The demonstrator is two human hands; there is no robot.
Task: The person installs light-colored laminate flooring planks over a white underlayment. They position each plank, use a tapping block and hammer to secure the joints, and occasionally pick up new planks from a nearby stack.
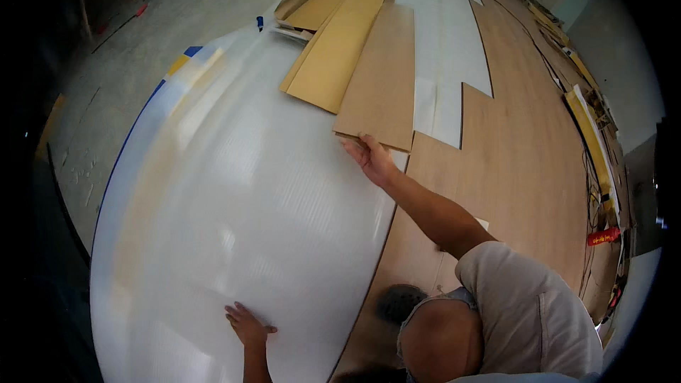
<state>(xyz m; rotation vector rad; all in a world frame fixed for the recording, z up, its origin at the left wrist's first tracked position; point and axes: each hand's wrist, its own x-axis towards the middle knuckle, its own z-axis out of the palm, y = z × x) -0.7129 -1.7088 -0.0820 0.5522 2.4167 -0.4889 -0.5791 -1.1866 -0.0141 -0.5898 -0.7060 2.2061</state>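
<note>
My right hand (pixel 372 159) reaches forward and grips the near end of a wood-look floor plank (pixel 379 71), its thumb on top and fingers at the edge. My left hand (pixel 248 325) lies with fingers spread on the white foam underlay (pixel 284 191), low in the picture. Beyond the right hand, several planks with yellowish backs (pixel 337 46) lie in an overlapping pile to the left of the gripped plank.
Laid wood flooring (pixel 511 149) covers the right side, its stepped edge bordering a further strip of underlay (pixel 440 50). A red bottle-like object (pixel 603 236) lies at far right near cables and offcuts. A small blue object (pixel 259 23) stands by the pile; bare concrete floor (pixel 191 7) extends to the left.
</note>
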